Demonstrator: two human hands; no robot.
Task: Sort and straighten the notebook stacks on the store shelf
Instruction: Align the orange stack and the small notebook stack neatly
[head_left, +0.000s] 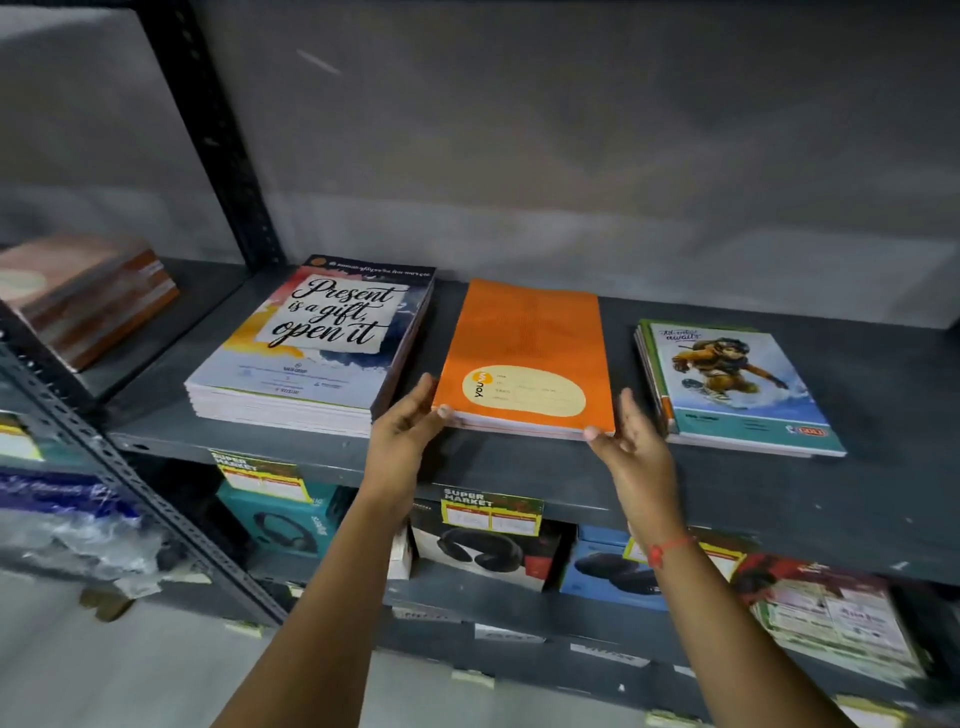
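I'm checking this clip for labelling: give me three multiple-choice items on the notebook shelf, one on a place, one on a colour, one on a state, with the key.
1. Where is the orange stack?
A. Between the "Present is a gift" stack and the snowboarder-cover stack
B. On the shelf below
C. At the far left of the shelf

2. What colour is the thread on the right wrist?
A. Blue
B. Red
C. White

3. How do the hands stand to the orange stack?
A. Both clear of it
B. Only one touches it
C. The left hand and right hand each meet a front corner

Key: 1 A, the stack lies in the middle of the three. 2 B, a red thread circles the wrist. 3 C, a thumb or fingertip rests on each front corner.
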